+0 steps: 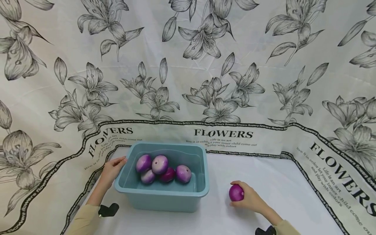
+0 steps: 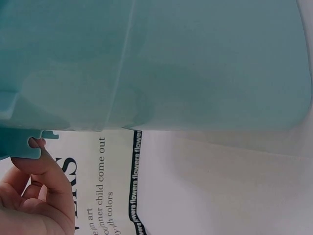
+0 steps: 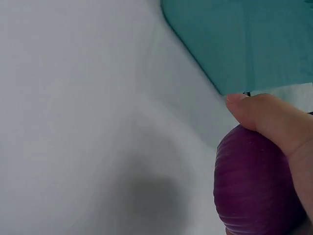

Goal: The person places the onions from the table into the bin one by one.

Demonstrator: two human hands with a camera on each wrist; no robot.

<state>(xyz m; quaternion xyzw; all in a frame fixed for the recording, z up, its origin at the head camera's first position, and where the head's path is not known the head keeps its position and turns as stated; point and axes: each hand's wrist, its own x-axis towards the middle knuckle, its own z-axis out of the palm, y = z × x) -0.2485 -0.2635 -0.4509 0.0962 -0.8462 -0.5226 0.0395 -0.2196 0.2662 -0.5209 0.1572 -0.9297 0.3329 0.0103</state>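
A teal plastic bin point(image 1: 164, 200) stands on the white table, with several purple onions point(image 1: 183, 173) lying inside it. At its left side my left hand point(image 1: 113, 168) grips the rim; the left wrist view shows curled fingers point(image 2: 51, 169) right under the rim's edge. To the right of the bin, my right hand point(image 1: 248, 197) holds one purple onion point(image 1: 236, 193) between thumb and fingers. In the right wrist view this onion point(image 3: 252, 186) fills the grasp, and a soft shadow lies on the table apart from it.
The white tabletop point(image 1: 217, 215) extends to both sides of the bin. A floral cloth point(image 1: 164, 71) printed with "FLOWERS" hangs behind the table and down both sides. Dark straps point(image 1: 108, 210) sit at the wrists, over beige sleeves.
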